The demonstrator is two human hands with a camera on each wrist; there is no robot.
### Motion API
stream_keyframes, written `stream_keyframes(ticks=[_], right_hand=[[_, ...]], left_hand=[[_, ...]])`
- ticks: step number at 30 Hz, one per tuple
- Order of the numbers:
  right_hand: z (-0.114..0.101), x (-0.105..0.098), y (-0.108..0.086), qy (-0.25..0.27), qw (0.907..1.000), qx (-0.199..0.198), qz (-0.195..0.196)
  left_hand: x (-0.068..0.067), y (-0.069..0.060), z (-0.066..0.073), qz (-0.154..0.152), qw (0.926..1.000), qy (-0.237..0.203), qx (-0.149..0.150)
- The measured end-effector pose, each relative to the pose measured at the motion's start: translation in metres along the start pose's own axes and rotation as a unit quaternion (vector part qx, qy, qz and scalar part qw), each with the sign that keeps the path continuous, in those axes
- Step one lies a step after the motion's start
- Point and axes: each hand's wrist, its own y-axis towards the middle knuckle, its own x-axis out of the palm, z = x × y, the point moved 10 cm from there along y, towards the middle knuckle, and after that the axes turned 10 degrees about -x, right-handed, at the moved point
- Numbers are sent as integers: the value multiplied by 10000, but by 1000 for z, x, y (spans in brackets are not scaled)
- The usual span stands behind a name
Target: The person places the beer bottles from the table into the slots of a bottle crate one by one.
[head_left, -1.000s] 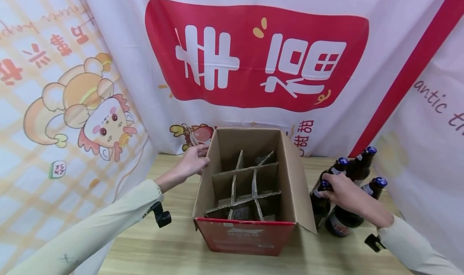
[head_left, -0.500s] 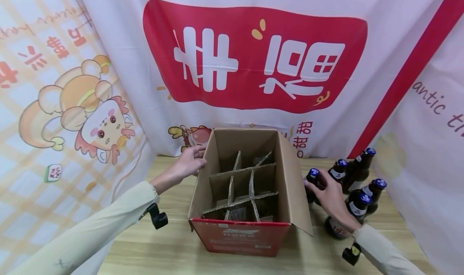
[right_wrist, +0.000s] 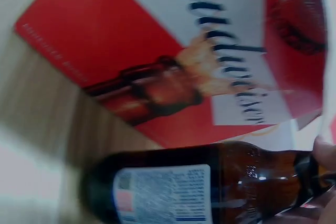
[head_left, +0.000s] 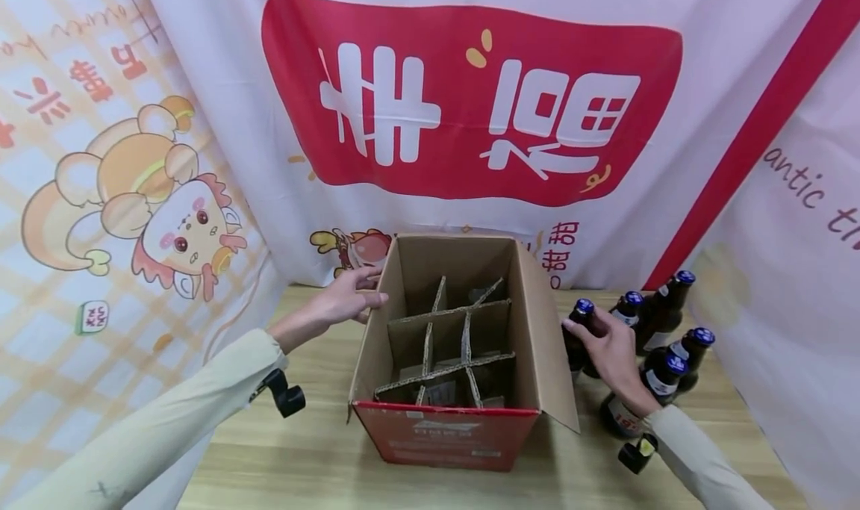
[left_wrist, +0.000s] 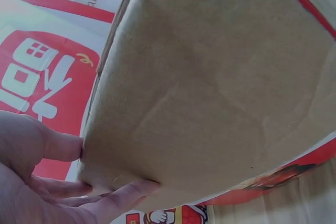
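Observation:
By its neck, just below the blue cap, my right hand (head_left: 614, 346) holds a dark brown beer bottle (head_left: 575, 349) close to the right flap of a cardboard box. The right wrist view shows this beer bottle (right_wrist: 247, 182) with a pale printed label, beside the box's red Budweiser side (right_wrist: 173, 66); whether its base touches the table I cannot tell. The open cardboard box (head_left: 446, 439) has crossed cardboard dividers (head_left: 449, 312) inside. At its left rim my left hand (head_left: 346, 297) grips the edge, its fingers lying against the brown cardboard flap (left_wrist: 210, 87).
Several more capped beer bottles stand in a group to the right, including a labelled bottle (head_left: 661, 387) at the front and a bottle (head_left: 667, 308) at the back. A wood-grain table (head_left: 282, 450) lies beneath. Printed cloth (head_left: 470, 219) hangs close behind and at both sides.
My right hand has moved left and drawn the bottle away from the group toward the box flap. Over the last half second it has barely shifted. My left hand stays at the rim.

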Motion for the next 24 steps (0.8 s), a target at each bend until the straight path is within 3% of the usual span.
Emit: stream_keyframes(ticks=[13,19,24], right_hand=[[-40,-53,43,-492,9966,454,-487],[-55,-77,60,-445,9976,341,-413],[-67,-95,69,-214,9993,269,-167]], left_hand=[[-4,4,-3,41,9997,-187,-116],[-2,6,-8,82,9997,-222,-112],[-1,5,-9,77,9980,-633,-41]])
